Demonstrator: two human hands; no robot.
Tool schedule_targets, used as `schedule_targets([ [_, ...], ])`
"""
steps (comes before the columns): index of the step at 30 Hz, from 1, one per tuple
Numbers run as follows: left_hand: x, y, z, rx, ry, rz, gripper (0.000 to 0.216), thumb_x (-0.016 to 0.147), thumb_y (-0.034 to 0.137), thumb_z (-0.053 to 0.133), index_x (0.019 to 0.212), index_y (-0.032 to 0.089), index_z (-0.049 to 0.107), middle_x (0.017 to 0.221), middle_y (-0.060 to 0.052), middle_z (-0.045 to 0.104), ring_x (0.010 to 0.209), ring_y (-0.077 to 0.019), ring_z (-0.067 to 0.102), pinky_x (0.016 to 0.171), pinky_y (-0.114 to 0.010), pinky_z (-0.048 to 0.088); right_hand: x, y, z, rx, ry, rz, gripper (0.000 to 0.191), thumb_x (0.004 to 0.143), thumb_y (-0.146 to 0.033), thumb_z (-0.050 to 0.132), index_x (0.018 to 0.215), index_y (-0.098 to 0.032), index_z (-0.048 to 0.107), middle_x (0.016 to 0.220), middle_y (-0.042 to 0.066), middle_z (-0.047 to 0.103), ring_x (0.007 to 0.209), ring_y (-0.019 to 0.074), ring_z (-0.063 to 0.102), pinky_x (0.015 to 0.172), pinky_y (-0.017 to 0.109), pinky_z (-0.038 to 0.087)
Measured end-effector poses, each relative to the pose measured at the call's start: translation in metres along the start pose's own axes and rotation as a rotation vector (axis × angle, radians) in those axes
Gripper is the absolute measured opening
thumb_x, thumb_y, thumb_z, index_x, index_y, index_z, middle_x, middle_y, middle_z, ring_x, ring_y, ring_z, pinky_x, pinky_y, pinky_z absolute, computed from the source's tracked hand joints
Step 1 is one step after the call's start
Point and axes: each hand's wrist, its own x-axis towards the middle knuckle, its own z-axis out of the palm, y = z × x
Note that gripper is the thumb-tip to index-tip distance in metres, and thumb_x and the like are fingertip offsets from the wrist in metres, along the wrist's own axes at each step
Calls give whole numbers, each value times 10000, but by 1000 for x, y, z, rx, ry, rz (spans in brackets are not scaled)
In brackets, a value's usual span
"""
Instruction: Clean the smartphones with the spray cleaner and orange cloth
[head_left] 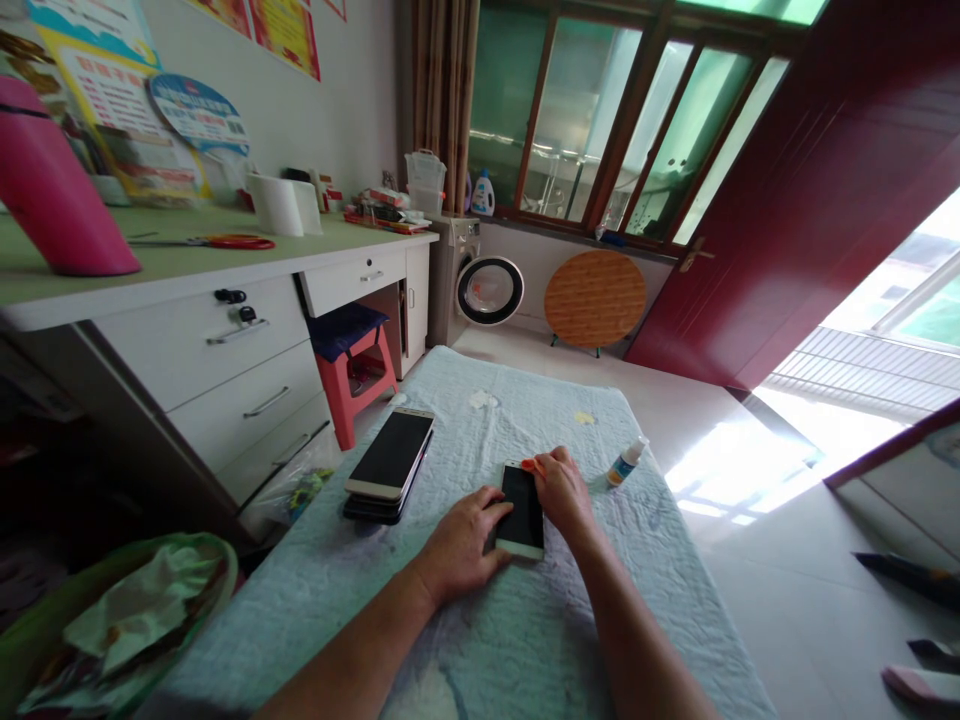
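Observation:
A white-framed smartphone with a dark screen lies face up on the quilted light-blue cover. Along its left edge, my left hand grips it, fingertips over the screen and thumb at the lower corner. My right hand pinches an orange cloth at the phone's upper right; most of the cloth is hidden under the fingers. To the left lies a stack of phones, a gold-framed one on top. A small spray bottle with a white cap stands to the right of my right hand.
A white desk with drawers runs along the left, with a pink stool under it. At lower left is a green bin holding crumpled paper. Farther off are a washing machine with its door open and a red door.

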Motion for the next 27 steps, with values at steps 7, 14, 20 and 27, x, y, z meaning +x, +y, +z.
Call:
schedule_targets([
  [7, 2, 0, 0, -22, 16, -9, 519, 721, 331, 742, 1212, 209, 628, 1264, -84, 575, 1165, -278, 543, 1061, -381, 406, -12, -14, 8, 48, 2, -213, 275, 967, -297, 456, 965, -273, 730, 1027, 60, 568, 949, 192, 481, 825, 265, 391],
  [14, 2, 1, -1, -3, 16, -9, 518, 715, 290, 738, 1211, 187, 632, 1251, -85, 594, 1137, -262, 561, 1045, -364, 418, -12, -1, 4, 102, -19, -168, 353, 899, -113, 448, 1000, -281, 742, 1005, 50, 578, 964, 176, 499, 837, 247, 395],
  [20, 3, -1, 0, 7, -5, -11, 533, 731, 273, 721, 1245, 180, 614, 1303, -96, 574, 1187, -266, 538, 1076, -374, 392, -7, 5, 6, 21, 25, -95, 341, 914, -133, 419, 994, -238, 733, 1011, 82, 574, 964, 202, 489, 843, 274, 388],
  [27, 2, 3, -3, -2, -17, -9, 482, 750, 291, 724, 1218, 227, 625, 1231, -64, 607, 1133, -263, 560, 1036, -370, 418, 1, -23, 15, -38, -69, -205, 300, 926, -190, 433, 1029, -296, 694, 1125, 53, 556, 974, 214, 433, 857, 306, 359],
])
